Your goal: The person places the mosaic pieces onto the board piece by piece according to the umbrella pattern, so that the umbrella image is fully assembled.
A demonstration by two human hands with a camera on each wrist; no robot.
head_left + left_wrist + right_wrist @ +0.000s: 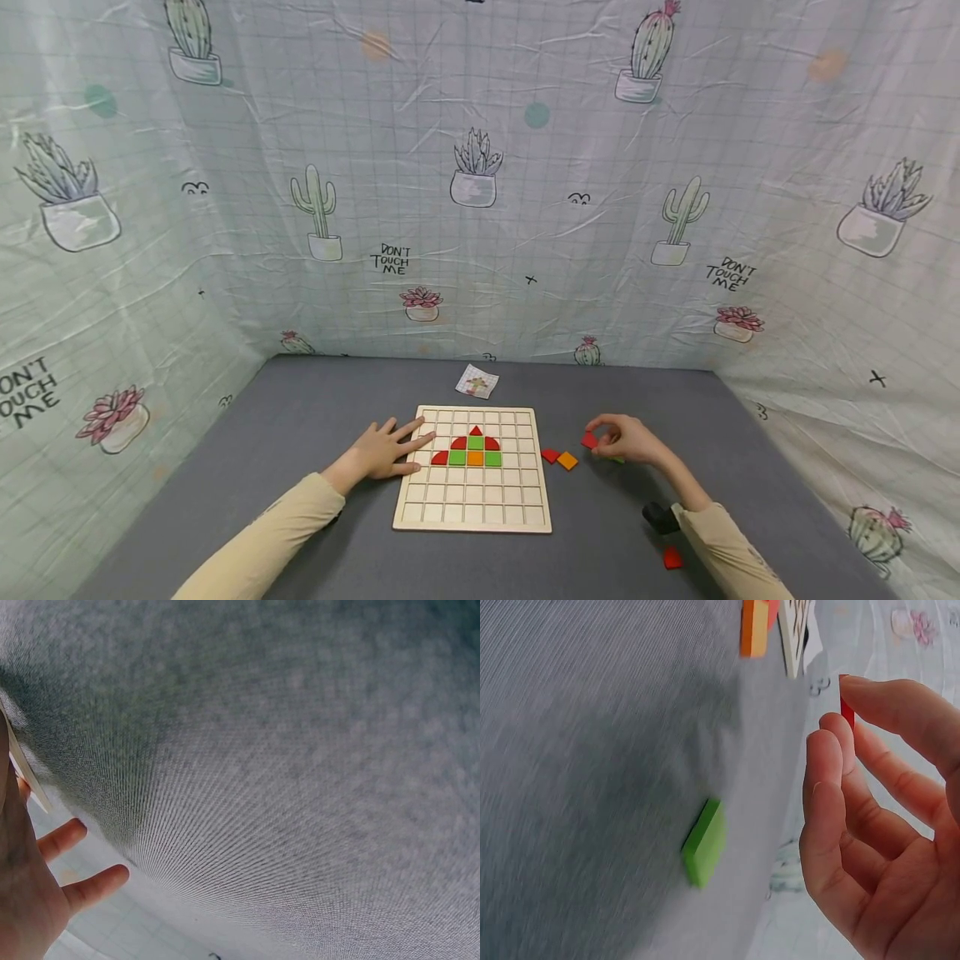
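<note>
A pale wooden grid board (472, 518) lies on the grey table. My left hand (378, 452) rests at its left edge, fingers spread, some of them over the board. Several red, green and orange tiles sit in the grid, with a red triangle (476, 431) at the top and an orange square (475, 458) below. To the right of the board, my right hand (628, 438) pinches a thin red tile (847, 709) between thumb and fingertips, raised off the table. Beneath that hand lies a green tile (705, 844). Its fingers partly hide the red tile's shape.
Between board and right hand lie a red tile (551, 455) and an orange square tile (567, 461). Another red tile (672, 557) is beside the right sleeve. Behind the board lies a small printed card (477, 382). A cactus-print curtain (480, 275) surrounds the table.
</note>
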